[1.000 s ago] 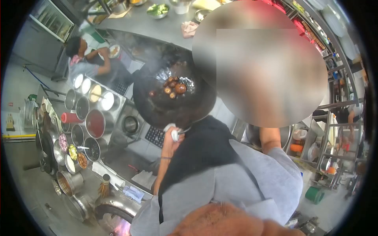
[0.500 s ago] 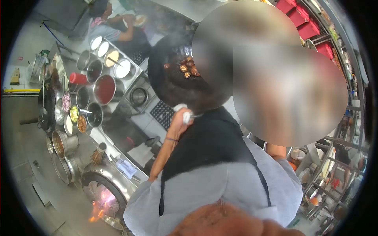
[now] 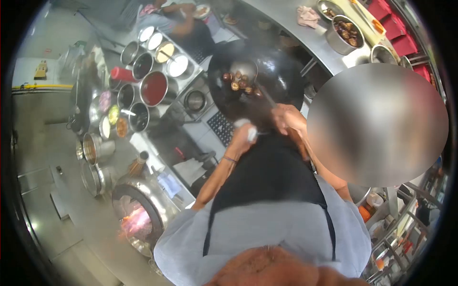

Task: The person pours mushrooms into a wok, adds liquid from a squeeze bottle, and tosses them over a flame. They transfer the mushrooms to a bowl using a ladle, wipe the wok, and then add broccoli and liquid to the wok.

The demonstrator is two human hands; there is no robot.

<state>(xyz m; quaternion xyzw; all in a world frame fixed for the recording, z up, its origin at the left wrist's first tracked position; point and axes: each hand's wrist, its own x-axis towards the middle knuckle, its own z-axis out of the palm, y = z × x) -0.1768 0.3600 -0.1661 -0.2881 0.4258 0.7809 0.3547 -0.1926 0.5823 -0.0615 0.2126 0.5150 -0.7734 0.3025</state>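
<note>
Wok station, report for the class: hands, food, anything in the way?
Left hand gripping white cloth at near rim of wok. Right hand on ladle. Brown pieces inside wok. Lit burner off left; nothing visibly blocking.

Your right hand [image 3: 288, 118], hidden behind the blurred patch in both earlier pictures, now shows, closed on the handle of a ladle [image 3: 245, 71]. The ladle's head has come into sight in the wok [image 3: 284, 71], next to the brown pieces [image 3: 235, 86]. Your view has swung: the wok sits farther right, and the co-worker [image 3: 179, 26] is cut off by the top edge. A metal pot [image 3: 338, 46] of dark food has appeared at upper right. Orange flames [image 3: 136, 221] show at the burner, unlike 1.0 s ago.
</note>
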